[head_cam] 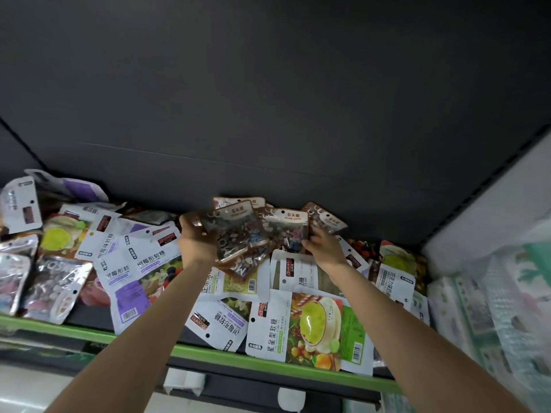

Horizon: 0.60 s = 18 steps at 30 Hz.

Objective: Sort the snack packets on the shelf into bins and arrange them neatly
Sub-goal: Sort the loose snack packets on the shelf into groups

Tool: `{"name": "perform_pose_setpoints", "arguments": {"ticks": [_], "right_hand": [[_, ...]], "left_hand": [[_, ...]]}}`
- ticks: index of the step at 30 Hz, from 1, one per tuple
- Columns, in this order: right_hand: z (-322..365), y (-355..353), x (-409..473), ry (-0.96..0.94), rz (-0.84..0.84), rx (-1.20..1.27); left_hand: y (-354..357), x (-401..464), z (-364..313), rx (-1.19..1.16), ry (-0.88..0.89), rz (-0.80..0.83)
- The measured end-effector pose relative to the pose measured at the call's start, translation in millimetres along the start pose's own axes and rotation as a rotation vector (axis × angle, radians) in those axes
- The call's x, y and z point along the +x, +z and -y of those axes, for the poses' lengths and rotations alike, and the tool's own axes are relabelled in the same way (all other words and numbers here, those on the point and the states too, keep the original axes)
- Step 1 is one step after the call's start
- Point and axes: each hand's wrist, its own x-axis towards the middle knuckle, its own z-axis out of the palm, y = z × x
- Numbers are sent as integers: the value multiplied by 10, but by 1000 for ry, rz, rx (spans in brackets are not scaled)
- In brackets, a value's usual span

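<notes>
Fingers (190, 225) of the left hand (198, 242) curl round the edge of a fanned stack of brown candy packets (238, 236), thumb side pressed to the front pouch; the right hand (322, 247) lies against the stack's right end, its fingers bent on a packet there, though whether they pinch it or only steady it cannot be told. Head view: both arms reach up and forward to a shelf (208, 354) with a green front lip, under a dark panel (268, 99). Held stack sits near the shelf's back, above the loose heap. Brown packets are clear-windowed, showing pebble-like sweets, with a white header strip and hang hole. Around them lie white-and-purple packets (140, 281), white packets with green fruit art (316, 326), and silvery ones (53, 287) at the left, overlapping at all angles, some overhanging the lip. No bin is visible in this view. Handling, as a judgement: such pouches are light, thin and flexible, with slick film faces that slide over one another, so a fanned stack will likely slip unless squared and clamped across its flat faces; the stiffer sealed header or side seams offer the surest hold, the lumpy filled belly the poorest. Wrapped goods (492, 293) stand at the right.
</notes>
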Motion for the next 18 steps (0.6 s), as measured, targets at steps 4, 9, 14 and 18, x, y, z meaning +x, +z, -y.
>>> {"name": "perform_pose_setpoints", "arguments": {"ticks": [4, 9, 14, 18], "right_hand": [[22, 150, 114, 22, -94, -11], [295, 226, 4, -189, -216, -136], [589, 372, -203, -398, 40, -273], [493, 481, -286, -295, 235, -36]], "left_hand": [[34, -60, 103, 436, 330, -47], [175, -141, 200, 808, 493, 401], [76, -177, 121, 122, 422, 168], [56, -196, 54, 266, 790, 96]]}}
